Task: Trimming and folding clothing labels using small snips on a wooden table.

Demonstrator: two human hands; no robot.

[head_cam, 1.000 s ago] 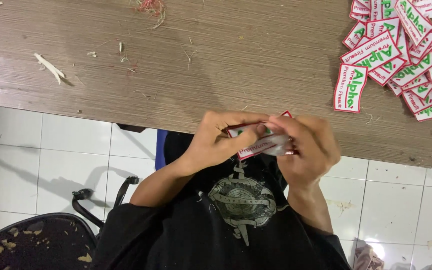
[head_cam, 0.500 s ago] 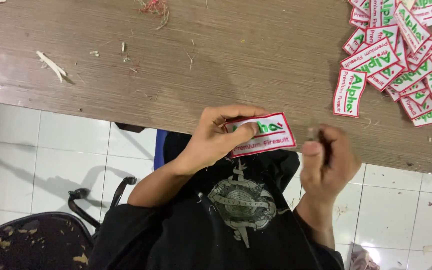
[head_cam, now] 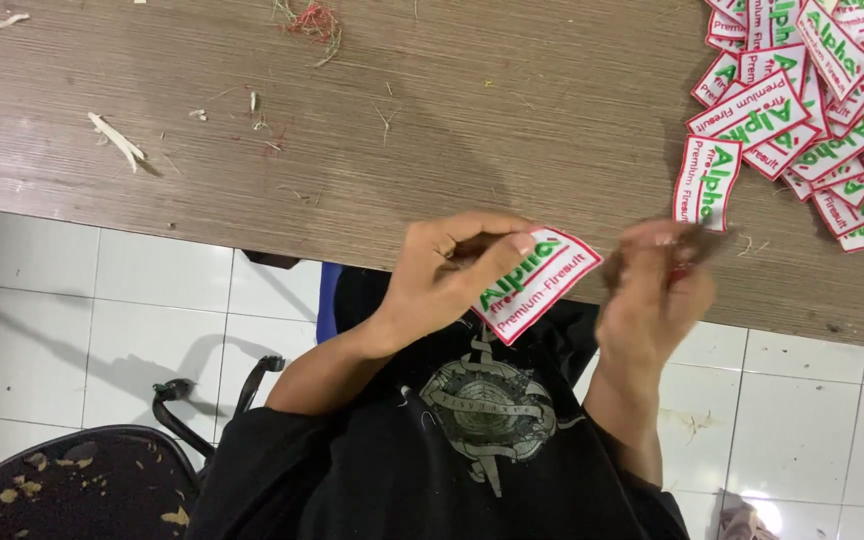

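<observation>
My left hand (head_cam: 442, 275) pinches a white embroidered patch (head_cam: 542, 285) with a red border and green lettering, holding it at the near edge of the wooden table (head_cam: 402, 130). My right hand (head_cam: 652, 295) is blurred just right of the patch and apart from it. Its fingers are bunched together, and I cannot make out anything between them. A pile of several matching patches (head_cam: 802, 110) lies on the table at the far right, with one patch (head_cam: 705, 182) at its left edge, closest to my right hand.
Thread scraps and cloth trimmings (head_cam: 117, 140) are scattered over the tabletop, and a red-green thread tuft (head_cam: 310, 20) lies at the far edge. Below the table are a white tiled floor (head_cam: 72, 300) and a black chair (head_cam: 82, 480) littered with scraps at the lower left.
Both hands were working together on the patch. My right hand let go and moved right and up towards the table edge, while my left hand kept the patch and turned its face into view.
</observation>
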